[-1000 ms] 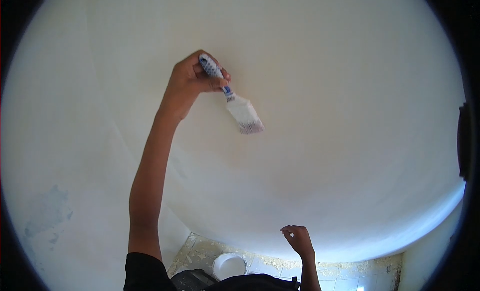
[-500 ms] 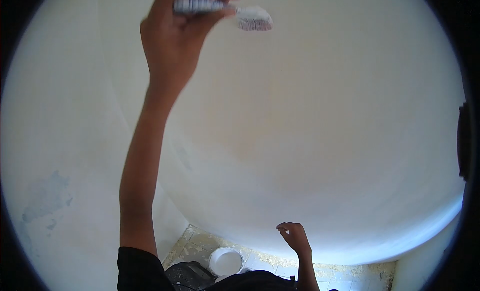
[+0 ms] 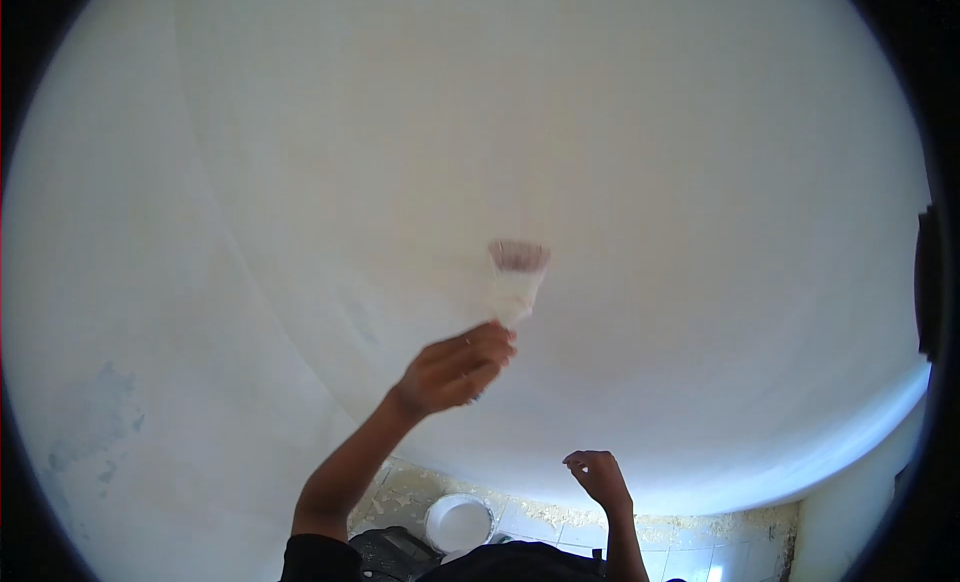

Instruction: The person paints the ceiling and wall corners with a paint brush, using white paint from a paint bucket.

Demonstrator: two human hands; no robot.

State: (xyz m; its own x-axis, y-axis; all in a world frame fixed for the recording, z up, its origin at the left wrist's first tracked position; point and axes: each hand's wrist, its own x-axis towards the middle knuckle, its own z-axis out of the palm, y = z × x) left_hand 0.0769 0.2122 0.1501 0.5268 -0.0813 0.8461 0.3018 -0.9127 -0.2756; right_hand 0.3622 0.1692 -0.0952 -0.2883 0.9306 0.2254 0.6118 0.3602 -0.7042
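Note:
My left hand (image 3: 455, 370) is closed around the handle of a flat paintbrush (image 3: 516, 282), in the middle of the view. The brush points upward, its pale ferrule above my fingers and its dark-tipped bristles right at the wall (image 3: 650, 232). Most of the handle is hidden in my grip. Lower down on the right, my right hand (image 3: 598, 479) hangs in front of the wall's foot, fingers curled in toward the thumb with nothing in them. On the floor below, between my arms, stands a white bucket (image 3: 459, 523) with white contents.
A dark bag-like thing (image 3: 393, 552) lies left of the bucket. Paint flakes and stains mark the tiled floor (image 3: 535, 522) along the wall. On the left wall is a grey-blue worn patch (image 3: 95, 417). A dark object (image 3: 927, 282) juts in at the far right.
My left hand has come down from the top of the view with the paintbrush, whose bristles now point up instead of right. My right hand has barely moved.

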